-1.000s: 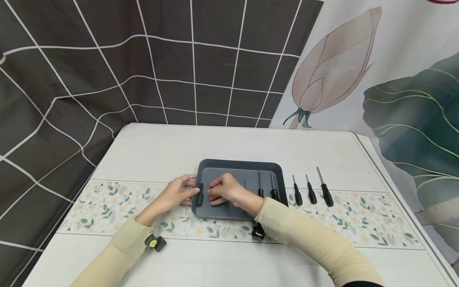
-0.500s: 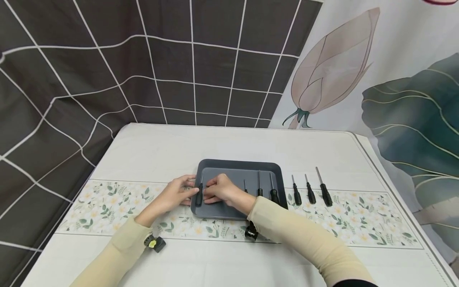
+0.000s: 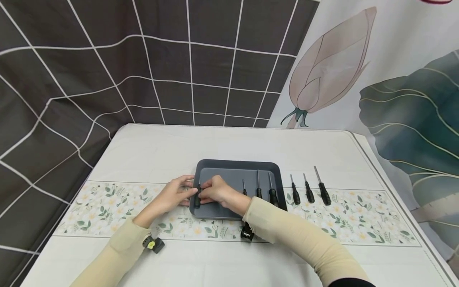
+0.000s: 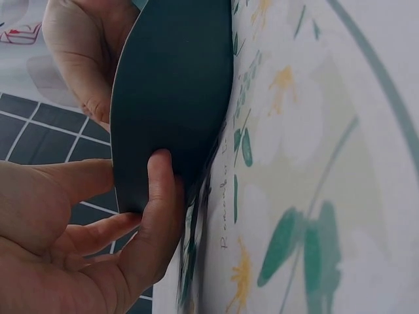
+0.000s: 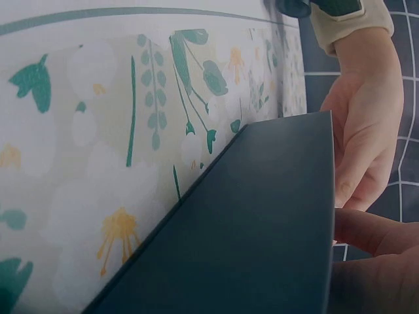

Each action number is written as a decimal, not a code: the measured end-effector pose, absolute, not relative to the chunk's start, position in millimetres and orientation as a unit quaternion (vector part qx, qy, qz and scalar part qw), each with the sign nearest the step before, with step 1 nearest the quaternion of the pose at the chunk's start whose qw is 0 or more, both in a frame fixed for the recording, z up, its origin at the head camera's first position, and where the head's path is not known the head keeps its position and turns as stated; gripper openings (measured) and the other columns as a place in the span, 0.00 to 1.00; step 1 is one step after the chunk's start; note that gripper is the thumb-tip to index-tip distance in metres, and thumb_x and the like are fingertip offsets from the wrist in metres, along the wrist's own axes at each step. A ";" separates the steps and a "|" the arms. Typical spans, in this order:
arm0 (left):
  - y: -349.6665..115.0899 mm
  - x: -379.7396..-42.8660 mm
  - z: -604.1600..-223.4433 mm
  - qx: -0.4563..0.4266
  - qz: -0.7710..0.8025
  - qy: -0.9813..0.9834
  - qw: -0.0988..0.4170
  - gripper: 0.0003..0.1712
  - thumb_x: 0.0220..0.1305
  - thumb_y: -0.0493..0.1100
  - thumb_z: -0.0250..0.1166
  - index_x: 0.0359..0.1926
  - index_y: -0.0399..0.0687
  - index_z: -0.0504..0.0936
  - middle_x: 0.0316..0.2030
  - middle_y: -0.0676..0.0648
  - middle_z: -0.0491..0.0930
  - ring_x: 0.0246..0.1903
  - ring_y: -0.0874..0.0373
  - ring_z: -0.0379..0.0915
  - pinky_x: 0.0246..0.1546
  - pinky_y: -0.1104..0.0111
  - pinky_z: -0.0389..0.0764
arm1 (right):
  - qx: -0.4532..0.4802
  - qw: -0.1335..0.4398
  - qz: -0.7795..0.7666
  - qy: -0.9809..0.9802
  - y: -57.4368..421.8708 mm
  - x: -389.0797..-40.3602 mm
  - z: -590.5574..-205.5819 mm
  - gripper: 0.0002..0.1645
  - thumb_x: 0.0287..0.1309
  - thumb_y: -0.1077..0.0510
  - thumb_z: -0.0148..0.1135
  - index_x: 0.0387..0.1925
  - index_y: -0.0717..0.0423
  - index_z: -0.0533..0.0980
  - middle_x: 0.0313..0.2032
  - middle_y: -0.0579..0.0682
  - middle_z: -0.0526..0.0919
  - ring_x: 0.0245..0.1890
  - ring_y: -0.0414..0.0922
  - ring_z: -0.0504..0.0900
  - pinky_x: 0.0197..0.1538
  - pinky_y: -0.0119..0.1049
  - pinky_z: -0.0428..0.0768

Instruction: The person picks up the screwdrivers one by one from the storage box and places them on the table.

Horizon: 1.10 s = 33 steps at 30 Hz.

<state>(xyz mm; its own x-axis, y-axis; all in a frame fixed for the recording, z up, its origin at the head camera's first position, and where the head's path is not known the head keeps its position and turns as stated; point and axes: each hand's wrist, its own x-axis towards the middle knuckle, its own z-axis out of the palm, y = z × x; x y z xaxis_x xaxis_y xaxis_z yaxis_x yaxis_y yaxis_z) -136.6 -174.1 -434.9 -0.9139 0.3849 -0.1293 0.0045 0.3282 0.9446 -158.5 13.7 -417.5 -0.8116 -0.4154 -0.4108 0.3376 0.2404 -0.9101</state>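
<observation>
A dark grey tray [image 3: 236, 162] lies on the table. My left hand [image 3: 175, 194] grips its left side, thumb over the rim and fingers along the outer wall, as the left wrist view shows. Inside, against that side, lies a screwdriver [image 3: 197, 199] with a black handle. My right hand [image 3: 216, 190] reaches across the tray with its fingertips at this handle, pinching it from the right. Only part of the screwdriver shows past the fingers. Beyond the tray wall [image 5: 262, 196] in the right wrist view, my right fingers [image 5: 376, 235] are partly hidden.
In the tray's right half lie a small screwdriver [image 3: 244, 187], a longer one [image 3: 259, 187] and a thicker-handled one [image 3: 273, 195], partly behind my right arm. On the tablecloth to the right are three more black-handled screwdrivers [image 3: 310, 194]. A dark checked curtain [image 3: 161, 59] hangs behind.
My right hand has moved left across the tray to the screwdriver at its left side. My left hand has stayed at the tray's rim. The whole view has shifted slightly.
</observation>
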 end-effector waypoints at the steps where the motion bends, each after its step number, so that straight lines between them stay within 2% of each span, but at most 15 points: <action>1: -174.3 -136.6 -435.0 0.123 0.566 0.798 0.168 0.33 0.74 0.37 0.59 0.71 0.26 0.58 0.54 0.28 0.72 0.43 0.42 0.83 0.37 0.63 0.90 | -0.026 0.305 -0.616 0.726 13.3 -158.3 -417.2 0.27 0.57 0.78 0.60 0.58 0.86 0.66 0.43 0.72 0.81 0.38 0.59 0.87 0.42 0.39 0.89; 15: -172.9 -134.7 -433.6 0.121 0.558 0.804 0.165 0.33 0.74 0.38 0.59 0.71 0.26 0.58 0.54 0.27 0.71 0.41 0.43 0.83 0.36 0.63 0.90 | -0.044 0.289 -0.605 0.740 14.2 -153.0 -418.6 0.27 0.56 0.74 0.65 0.56 0.83 0.70 0.32 0.64 0.85 0.32 0.55 0.88 0.37 0.39 0.90; 23: -172.6 -134.3 -432.7 0.122 0.552 0.808 0.164 0.33 0.74 0.38 0.59 0.71 0.26 0.58 0.55 0.26 0.71 0.41 0.42 0.83 0.37 0.63 0.90 | -0.021 0.320 -0.643 0.696 12.7 -151.6 -420.3 0.31 0.57 0.76 0.64 0.60 0.84 0.64 0.31 0.66 0.84 0.26 0.52 0.87 0.36 0.42 0.90; 33: -172.5 -135.9 -434.1 0.121 0.553 0.808 0.165 0.33 0.74 0.38 0.59 0.71 0.26 0.58 0.55 0.26 0.71 0.41 0.43 0.83 0.37 0.63 0.90 | -0.012 0.322 -0.651 0.687 12.2 -151.8 -422.9 0.30 0.57 0.76 0.66 0.59 0.82 0.66 0.31 0.67 0.84 0.29 0.57 0.87 0.36 0.44 0.90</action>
<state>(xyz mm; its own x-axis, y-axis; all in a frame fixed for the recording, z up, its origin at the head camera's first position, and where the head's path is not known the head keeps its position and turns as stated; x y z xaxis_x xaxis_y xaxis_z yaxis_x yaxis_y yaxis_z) -135.9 -172.5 -434.1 -0.9164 0.3773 -0.1335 0.0122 0.3597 0.9330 -151.8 12.2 -422.9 -0.7926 -0.4357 -0.4266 0.4027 0.1513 -0.9027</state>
